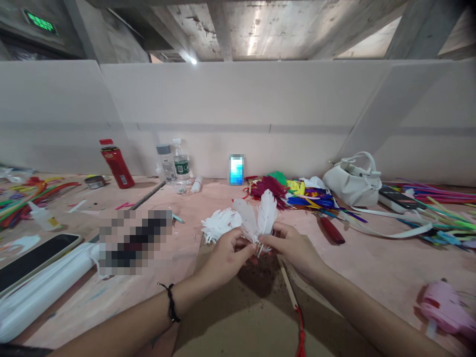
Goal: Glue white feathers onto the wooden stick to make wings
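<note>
Two white feathers stand upright between my hands, spread apart in a V. My left hand (pixel 235 249) pinches the base of the left feather (pixel 247 218) between thumb and fingers. With thumb and fingers closed, my right hand (pixel 292 245) holds the base of the right feather (pixel 267 213). The feather stems meet between my thumbs. Below my hands lies a brown board (pixel 223 317), with a thin wooden stick (pixel 288 285) ending in a red tassel (pixel 301 332). A pile of white feathers (pixel 219 224) rests just beyond my left hand.
Coloured feathers (pixel 269 191) and a white handbag (pixel 355 181) are at the back right. A pink glue gun (pixel 444 305) sits at the right. On the left are a red bottle (pixel 118 166), a black phone (pixel 35 260) and a white roll (pixel 48 292). A lit phone (pixel 237 169) stands at the back.
</note>
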Available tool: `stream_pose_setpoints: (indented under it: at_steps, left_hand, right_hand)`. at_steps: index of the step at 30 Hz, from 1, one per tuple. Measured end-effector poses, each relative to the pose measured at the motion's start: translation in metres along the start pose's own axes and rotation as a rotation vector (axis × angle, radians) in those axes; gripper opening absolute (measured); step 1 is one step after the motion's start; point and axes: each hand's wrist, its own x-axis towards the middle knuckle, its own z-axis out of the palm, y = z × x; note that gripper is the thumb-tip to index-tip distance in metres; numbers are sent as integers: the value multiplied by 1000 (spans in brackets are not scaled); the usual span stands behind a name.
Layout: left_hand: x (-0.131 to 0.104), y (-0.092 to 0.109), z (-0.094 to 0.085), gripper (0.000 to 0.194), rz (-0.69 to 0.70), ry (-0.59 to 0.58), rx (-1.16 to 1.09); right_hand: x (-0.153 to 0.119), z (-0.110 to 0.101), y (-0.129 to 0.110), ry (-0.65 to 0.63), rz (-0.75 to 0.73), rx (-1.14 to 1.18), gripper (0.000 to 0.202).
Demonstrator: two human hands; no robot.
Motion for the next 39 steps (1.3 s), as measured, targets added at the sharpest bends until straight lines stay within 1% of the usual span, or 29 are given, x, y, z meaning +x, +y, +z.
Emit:
stream_pose_setpoints:
  at_steps: [4, 7, 11, 14, 17, 21, 23, 27, 29, 31, 33, 34, 35, 37, 39]
  left_hand:
    - [0, 2, 1, 22, -51, 32, -23]
    - [0, 2, 0, 21, -28, 81, 10]
    - [-1, 2, -1, 21, -23, 162, 73]
    - [0, 1, -2, 21, -23, 175, 32]
    - [2, -3, -2, 21, 0, 191, -18]
    - [4, -7, -4, 24, -13, 284, -100]
    - [4, -8, -3, 25, -22, 314, -110]
    - [4, -8, -3, 24, -35, 299, -98]
    - [6, -9, -6, 23, -55, 332, -84]
    - [10, -9, -9, 22, -75, 394, -63]
    - [12, -9, -11, 22, -81, 419, -52]
    - [13, -9, -11, 22, -75, 407, -52]
    - [12, -8, -10, 22, -67, 382, -56]
    - [10, -5, -7, 23, -53, 324, -73]
    - [8, -3, -5, 24, -50, 279, -96]
  right_hand:
    - [5, -1, 6, 11, 15, 145, 31]
    - [6, 0, 7, -33, -10, 300, 37]
    - [3, 5, 8, -66, -47, 428, 37]
    - [0, 8, 7, -75, -68, 454, 35]
    - [0, 9, 6, -45, -58, 465, 35]
    - [3, 9, 7, 39, -35, 494, 40]
    - [4, 9, 8, 60, -34, 507, 41]
    - [2, 9, 5, 32, -61, 504, 35]
    - [1, 7, 1, -4, -90, 488, 30]
    - [2, 2, -4, -30, -122, 478, 29]
    - [7, -7, -5, -13, -160, 410, 29]
    - [11, -14, -5, 26, -188, 301, 29]
    - [16, -22, -3, 79, -215, 150, 29]
    - [28, -39, 4, 195, -256, -232, 25]
    - [39, -57, 11, 254, -252, -447, 18]
